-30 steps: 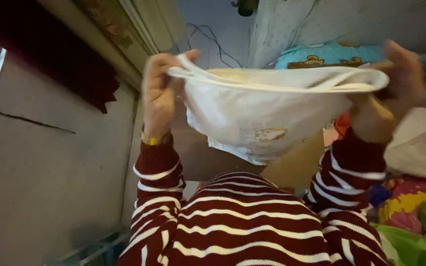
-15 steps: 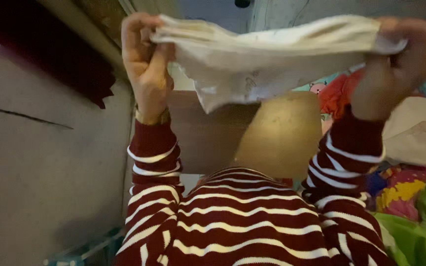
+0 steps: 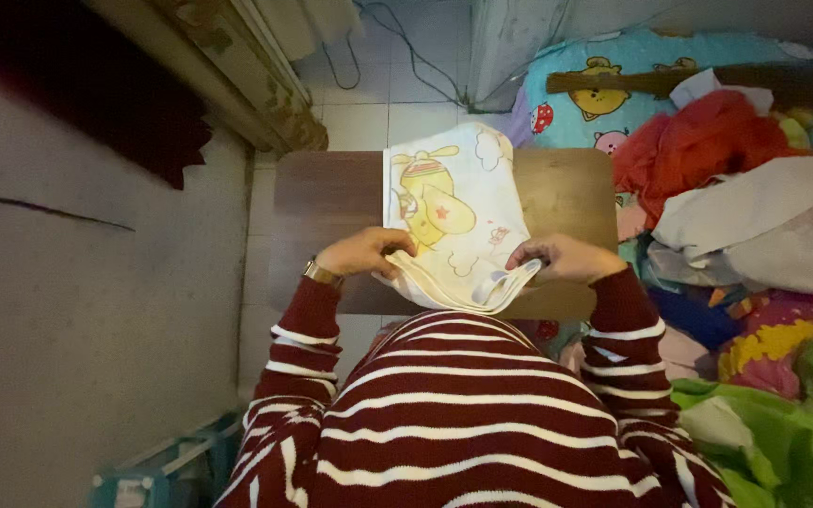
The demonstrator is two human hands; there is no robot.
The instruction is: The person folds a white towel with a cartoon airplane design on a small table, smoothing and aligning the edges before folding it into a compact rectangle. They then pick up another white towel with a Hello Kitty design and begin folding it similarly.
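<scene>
Folded white cloth [image 3: 454, 226] with yellow cartoon print lies flat on the brown worktop [image 3: 322, 193], near edge held by both my hands.

My left hand [image 3: 361, 252] pinches the near left corner; my right hand [image 3: 562, 258] pinches the stacked layers at the near right corner, fingers closed on the fabric. The near fold overhangs the worktop's front edge towards my striped jumper [image 3: 463, 414], so releasing either corner could, in my judgement, let the layers slide off or fan apart. Bare worktop remains to the left and a narrower strip to the right. The clothes pile [image 3: 755, 207] crowds the right edge; the wall [image 3: 96, 310] bounds the left.
</scene>
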